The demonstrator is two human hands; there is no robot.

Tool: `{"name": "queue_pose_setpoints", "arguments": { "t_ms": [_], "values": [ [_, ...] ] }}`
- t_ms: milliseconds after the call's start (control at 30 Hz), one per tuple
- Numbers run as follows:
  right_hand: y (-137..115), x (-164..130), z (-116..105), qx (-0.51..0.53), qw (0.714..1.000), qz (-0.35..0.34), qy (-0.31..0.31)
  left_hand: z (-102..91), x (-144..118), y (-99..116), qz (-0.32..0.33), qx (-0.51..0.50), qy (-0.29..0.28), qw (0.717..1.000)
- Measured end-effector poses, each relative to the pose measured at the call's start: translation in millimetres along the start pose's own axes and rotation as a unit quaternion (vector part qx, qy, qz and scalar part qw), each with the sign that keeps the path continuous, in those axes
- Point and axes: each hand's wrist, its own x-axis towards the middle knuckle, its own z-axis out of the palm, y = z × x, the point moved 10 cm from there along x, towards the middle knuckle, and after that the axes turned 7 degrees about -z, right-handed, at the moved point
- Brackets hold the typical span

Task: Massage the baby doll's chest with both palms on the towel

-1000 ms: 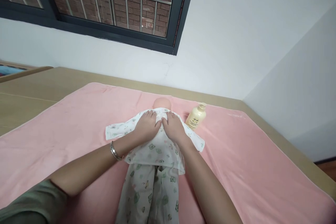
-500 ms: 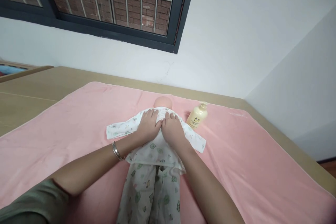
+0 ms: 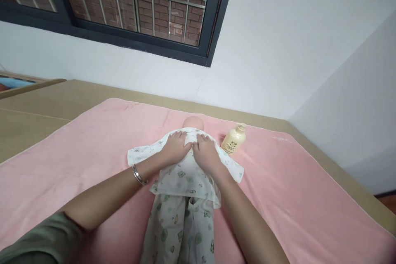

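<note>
What looks like a baby doll (image 3: 193, 122) lies on a pink blanket, only the smooth crown of its head showing beyond the clothes. It wears a white printed top (image 3: 181, 183) with both sleeves spread sideways, and matching printed trousers (image 3: 198, 235). My left hand (image 3: 175, 147) rests flat on the left of the chest, fingers stretched toward the neckline. On the right of the chest lies my right hand (image 3: 206, 152), also flat, its thumb close to the left thumb. A pump bottle (image 3: 234, 139) of pale yellow stands just beyond the doll's right-hand sleeve.
The pink blanket (image 3: 287, 185) covers most of a tan surface (image 3: 83, 90) that runs up to a white wall (image 3: 262, 49). A dark-framed window (image 3: 139, 37) with metal bars is above. At the far left is a raised wooden edge (image 3: 37, 86).
The view has shifted slightly, so everything sits a little lower and further right. Both hands stay on the doll's chest, with hardly any visible movement against the top.
</note>
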Motion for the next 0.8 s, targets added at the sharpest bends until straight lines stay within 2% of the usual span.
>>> {"name": "queue_pose_setpoints", "arguments": {
  "t_ms": [67, 133, 267, 400, 500, 667, 800],
  "values": [
    [-17.8, -7.0, 3.7, -0.012, 1.000, -0.011, -0.007, 0.9, 2.6, -2.9, -0.011, 0.001, -0.009, 1.000],
    [-27.2, -10.8, 6.4, 0.001, 1.000, -0.022, -0.014, -0.2, -0.7, -0.8, -0.012, 0.015, 0.013, 1.000],
    [-5.8, -2.8, 0.3, 0.035, 0.999, 0.006, 0.007, 2.6, -18.8, 14.7, 0.015, 0.058, 0.058, 0.997],
    [15.8, 8.9, -0.6, -0.012, 0.999, 0.031, 0.007, 4.7, -33.4, 29.4, 0.053, 0.081, 0.088, 0.991],
    [9.0, 6.6, 0.6, -0.051, 0.998, 0.029, 0.001, 4.5, -30.7, 28.1, 0.065, 0.063, 0.076, 0.993],
    [-13.9, -6.7, 2.3, -0.060, 0.998, -0.005, -0.023, -0.8, -7.2, 13.5, 0.068, 0.018, 0.025, 0.997],
    [-6.3, -8.4, -0.7, -0.010, 0.999, 0.006, -0.032, -3.8, 3.3, 9.3, 0.058, 0.007, 0.014, 0.998]
  ]
}}
